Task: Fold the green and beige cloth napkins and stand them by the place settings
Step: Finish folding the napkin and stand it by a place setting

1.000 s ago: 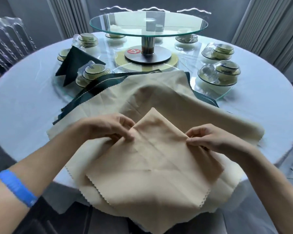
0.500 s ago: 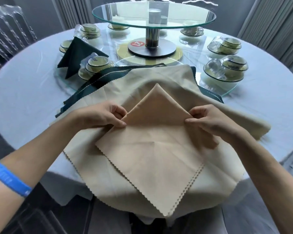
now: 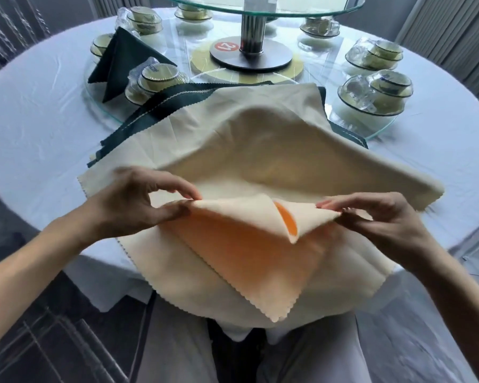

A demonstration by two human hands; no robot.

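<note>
**Beige napkin held taut between both hands, top corner folded toward the person**

The beige napkin [image 3: 249, 261] lay at the near edge of the round table [image 3: 39, 128], on top of a spread pile of beige cloths [image 3: 260, 139], with its lower point hanging past the table rim toward the person's lap. Its upper fold ran roughly left to right between the two hands, so its long axis crossed the person's body. The left hand [image 3: 138, 200] pinched the left end of that fold between thumb and forefinger, the other fingers loosely extended. The right hand [image 3: 376, 217] pinched the right end in the same way, fingertips lying along the top of the cloth. The raised edge sat lifted off the pile, and the top corner had curled over and pointed down toward the person, just right of centre.

Both hands were equally near, one at each end. The next fold would likely turn on that drooping corner: it lay between the hands and slightly nearer the right one. A folded green napkin [image 3: 122, 59] stood well beyond, by the bowls [image 3: 155, 78] on the glass ring.
</note>
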